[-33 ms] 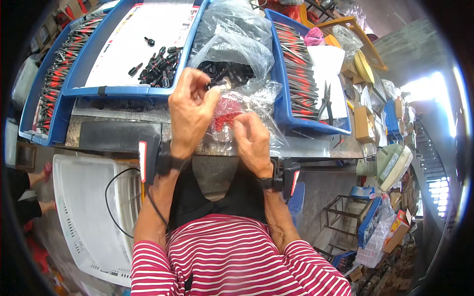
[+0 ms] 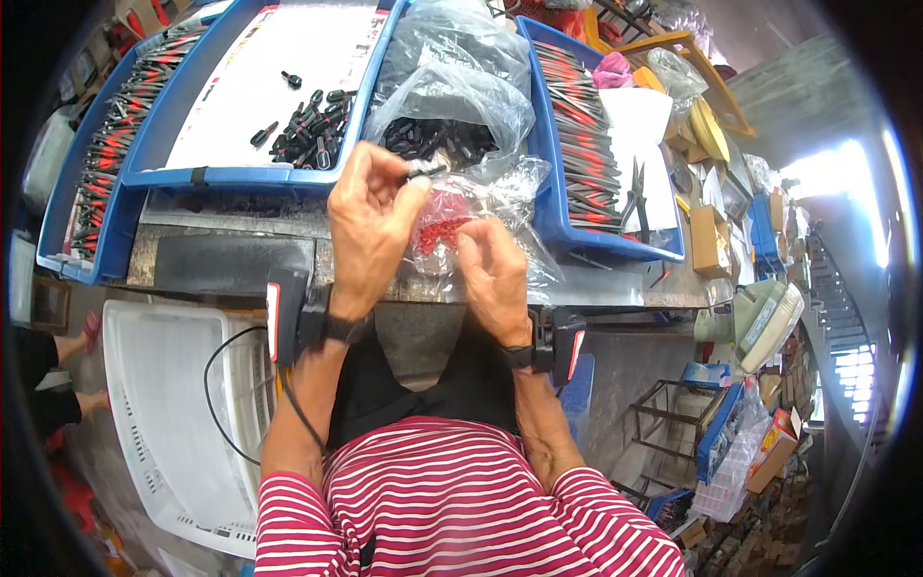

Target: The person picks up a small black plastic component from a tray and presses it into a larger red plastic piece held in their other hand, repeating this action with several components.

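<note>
While our left hand (image 2: 370,221) hovers above the table (image 2: 144,245), its thumb and fingers pinch a small black piece (image 2: 430,174), just in front of the mouth of a grey plastic bag (image 2: 452,87) with more black pieces (image 2: 423,137) inside. Our right hand (image 2: 495,284) is beside a heap of red bits (image 2: 438,235); its thumb and fingers are curled close together, but we cannot tell whether they hold anything. The red bits lie at some clear plastic (image 2: 524,192), in or on it, we cannot say which. To our left, a blue tray (image 2: 231,178) carries a loose pile of black pieces on a white sheet (image 2: 255,87). To our right, pliers (image 2: 635,200) lie in a blue bin (image 2: 615,248) beside rows of red-and-dark tools (image 2: 585,144).
</note>
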Motion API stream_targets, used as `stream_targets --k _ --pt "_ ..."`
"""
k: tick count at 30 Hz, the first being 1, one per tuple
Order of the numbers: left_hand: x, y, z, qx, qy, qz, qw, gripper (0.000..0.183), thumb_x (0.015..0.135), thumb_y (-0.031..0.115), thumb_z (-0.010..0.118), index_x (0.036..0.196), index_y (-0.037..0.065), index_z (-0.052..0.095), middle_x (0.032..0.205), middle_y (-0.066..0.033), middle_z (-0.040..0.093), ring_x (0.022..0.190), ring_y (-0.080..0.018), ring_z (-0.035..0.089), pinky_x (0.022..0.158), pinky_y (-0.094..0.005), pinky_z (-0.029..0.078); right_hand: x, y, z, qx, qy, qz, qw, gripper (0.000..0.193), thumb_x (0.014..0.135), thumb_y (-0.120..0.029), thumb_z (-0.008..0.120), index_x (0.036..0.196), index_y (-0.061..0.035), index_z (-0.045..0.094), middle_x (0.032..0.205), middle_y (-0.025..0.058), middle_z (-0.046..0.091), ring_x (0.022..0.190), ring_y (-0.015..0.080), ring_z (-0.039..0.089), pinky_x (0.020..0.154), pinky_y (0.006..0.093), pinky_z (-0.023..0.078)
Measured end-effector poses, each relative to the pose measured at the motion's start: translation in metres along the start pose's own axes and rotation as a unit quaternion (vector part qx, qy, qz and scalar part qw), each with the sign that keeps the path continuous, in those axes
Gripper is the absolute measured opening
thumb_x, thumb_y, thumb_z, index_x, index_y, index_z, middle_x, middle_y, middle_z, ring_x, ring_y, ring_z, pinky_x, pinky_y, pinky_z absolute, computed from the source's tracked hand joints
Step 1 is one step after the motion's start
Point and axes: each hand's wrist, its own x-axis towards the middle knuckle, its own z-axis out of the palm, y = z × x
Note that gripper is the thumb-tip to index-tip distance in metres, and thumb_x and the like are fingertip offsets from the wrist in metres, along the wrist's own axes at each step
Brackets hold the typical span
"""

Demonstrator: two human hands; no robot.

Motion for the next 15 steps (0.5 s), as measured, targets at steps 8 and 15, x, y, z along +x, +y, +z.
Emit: stream_targets --k 8,15 --pt "-0.042 -0.003 0.0 -0.182 -0.079 -0.156 0.968 0.009 0.082 -0.001 0.052 0.082 -0.001 0.043 0.075 -0.0127 0.059 0.054 -0.0093 0.052 0.046 -0.0227 0.048 -0.001 -0.015 -0.007 0.232 0.016 0.181 0.956 0.007 0.085 -0.006 0.055 0.089 0.0008 0.056 0.071 -0.0043 0.052 0.058 -0.0001 0.042 0.049 0.0152 0.034" --pt "-0.054 -0.015 0.005 -0.247 -0.089 -0.177 0.949 0.017 0.086 0.001 0.049 0.102 -0.003 0.046 0.083 -0.0111 0.058 0.06 -0.01 0.053 0.05 -0.024 0.051 -0.004 -0.015 -0.009 0.25 0.014 0.195 0.948 0.008 0.086 -0.006 0.054 0.09 0.0009 0.055 0.073 -0.0037 0.053 0.06 0.0006 0.043 0.052 0.0154 0.036"
